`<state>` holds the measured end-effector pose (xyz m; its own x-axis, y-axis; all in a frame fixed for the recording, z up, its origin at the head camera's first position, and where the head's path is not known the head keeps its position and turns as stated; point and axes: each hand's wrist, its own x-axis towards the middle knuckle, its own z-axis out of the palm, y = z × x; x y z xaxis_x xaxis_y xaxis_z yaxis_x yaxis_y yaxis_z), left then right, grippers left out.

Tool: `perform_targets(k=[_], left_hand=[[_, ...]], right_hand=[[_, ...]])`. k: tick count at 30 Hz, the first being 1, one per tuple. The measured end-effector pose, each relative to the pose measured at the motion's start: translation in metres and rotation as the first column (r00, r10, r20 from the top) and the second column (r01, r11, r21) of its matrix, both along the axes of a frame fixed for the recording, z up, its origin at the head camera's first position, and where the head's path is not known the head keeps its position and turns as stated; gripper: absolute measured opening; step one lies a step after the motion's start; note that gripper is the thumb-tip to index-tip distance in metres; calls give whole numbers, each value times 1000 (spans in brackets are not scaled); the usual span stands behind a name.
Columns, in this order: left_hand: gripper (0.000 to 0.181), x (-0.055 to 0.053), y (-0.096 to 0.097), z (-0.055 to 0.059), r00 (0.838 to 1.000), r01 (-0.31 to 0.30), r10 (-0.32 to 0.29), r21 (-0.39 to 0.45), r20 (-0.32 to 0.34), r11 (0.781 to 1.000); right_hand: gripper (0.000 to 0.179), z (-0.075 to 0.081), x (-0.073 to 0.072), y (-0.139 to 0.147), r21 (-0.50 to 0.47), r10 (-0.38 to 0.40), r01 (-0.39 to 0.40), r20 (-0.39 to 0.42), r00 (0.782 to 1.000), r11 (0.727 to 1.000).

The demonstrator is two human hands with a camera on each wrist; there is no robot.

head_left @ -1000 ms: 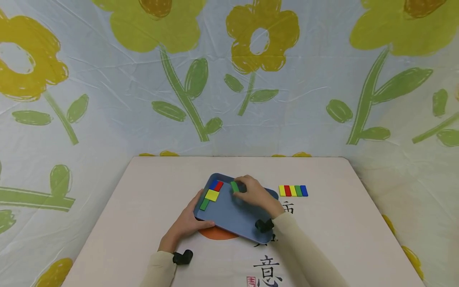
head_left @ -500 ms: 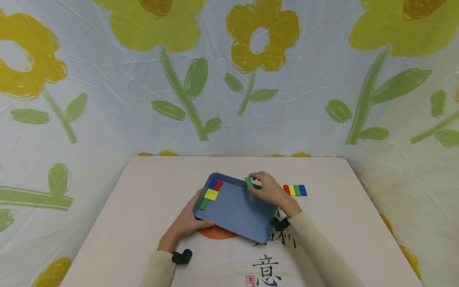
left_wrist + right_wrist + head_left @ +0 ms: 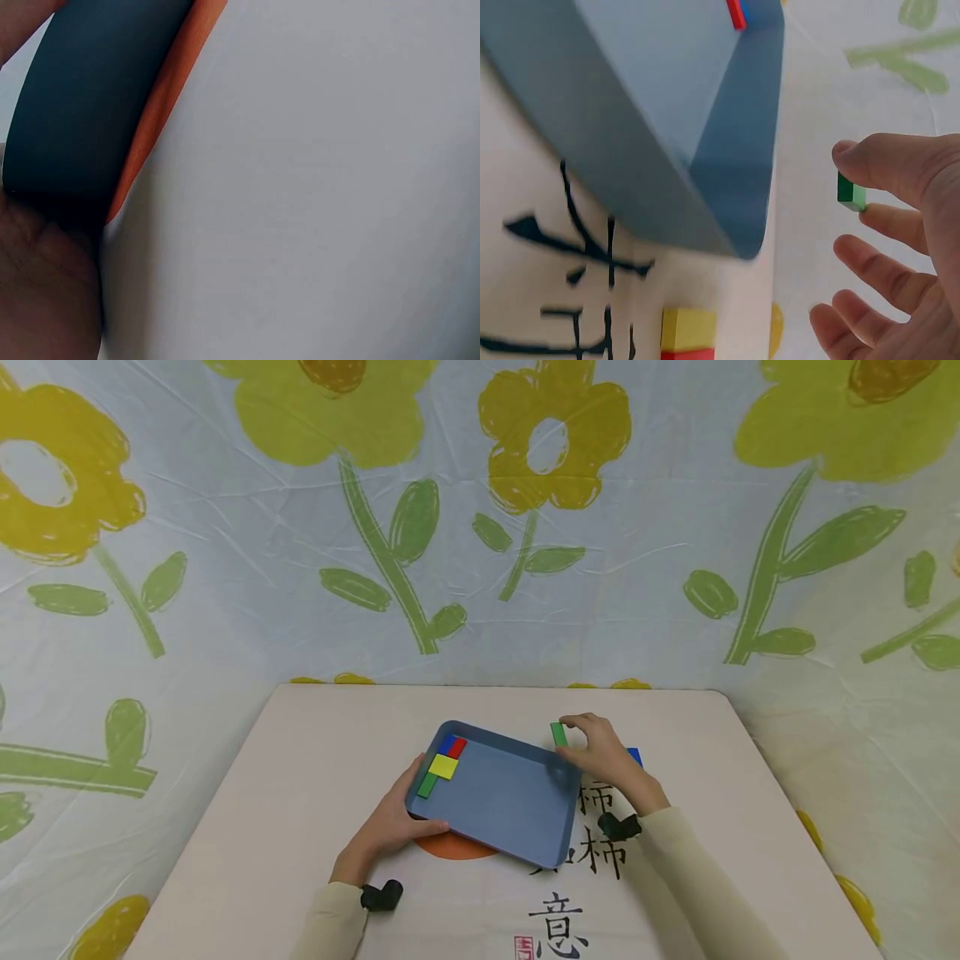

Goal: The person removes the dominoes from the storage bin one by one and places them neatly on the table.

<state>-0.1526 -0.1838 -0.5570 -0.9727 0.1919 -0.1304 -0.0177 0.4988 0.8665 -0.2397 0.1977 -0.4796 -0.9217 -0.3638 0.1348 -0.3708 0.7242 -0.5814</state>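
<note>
Both grips are full: at lower centre the left hand [image 3: 393, 817] clasps the blue tray [image 3: 502, 814], best held steady, and right of centre the right hand [image 3: 603, 756] pinches a green block [image 3: 558, 734], best carried clear of the tray.

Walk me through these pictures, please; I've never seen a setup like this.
There is no machine: a person works bare-handed. The wide pictures are from the head, looking forward and down; the other two are from the wrists. The left hand holds a blue tray by its near left corner; blue, red, yellow and green blocks lie inside. The right hand pinches another green block near the tray's far right corner. Past that hand, a blue block shows on the pale tabletop.
</note>
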Motion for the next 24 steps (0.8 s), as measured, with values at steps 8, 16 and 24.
perform_targets(k=[8, 16, 24], left_hand=[[122, 1, -1, 3, 1000, 15, -15, 18, 8, 1000], [121, 1, 0, 4, 1000, 8, -8, 12, 13, 1000], [121, 0, 0, 2, 1000, 10, -11, 8, 12, 1000]], right_hand=[[52, -8, 2, 30, -31, -38, 38, -12, 999, 999], [53, -17, 8, 56, 26, -113, 112, 27, 993, 993], [54, -26, 11, 80, 73, -176, 173, 38, 984, 982]])
